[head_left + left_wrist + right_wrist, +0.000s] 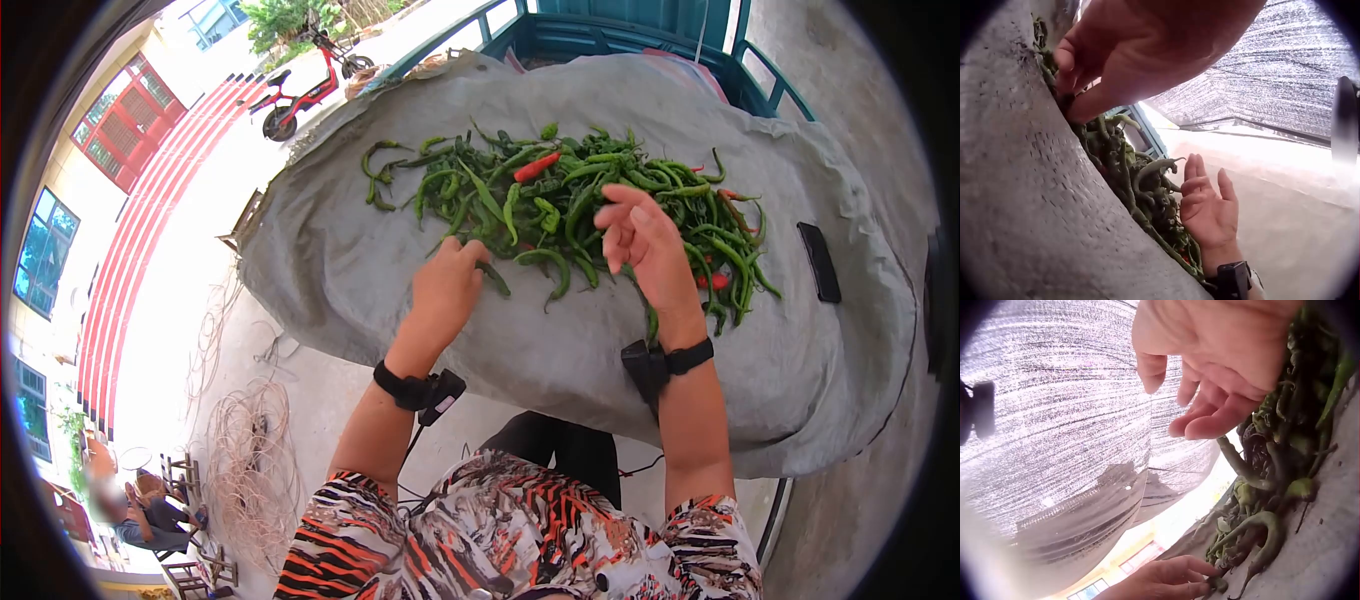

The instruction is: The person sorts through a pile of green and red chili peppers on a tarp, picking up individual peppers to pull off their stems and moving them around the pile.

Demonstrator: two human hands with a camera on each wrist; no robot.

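Note:
A loose heap of green chili peppers (585, 185) lies on a grey cloth (540, 340), with a red chili pepper (537, 167) on top. At the heap's near left edge, my left hand (447, 288) pinches a dark green chili pepper (494, 279) between thumb and fingers. In the left wrist view those fingertips (1079, 109) are down close to the cloth, partly hiding the pepper. My right hand (648, 245) is raised over the right part of the heap. Its fingers are loosely bent with nothing between them, as the right wrist view also shows.
A black phone (820, 262) lies on the cloth at the right. Behind stands a teal cart bed (620, 45) with rails. A red scooter (318, 88) is parked beyond, and a person (150, 520) sits at the lower left near coiled strands (250, 450).

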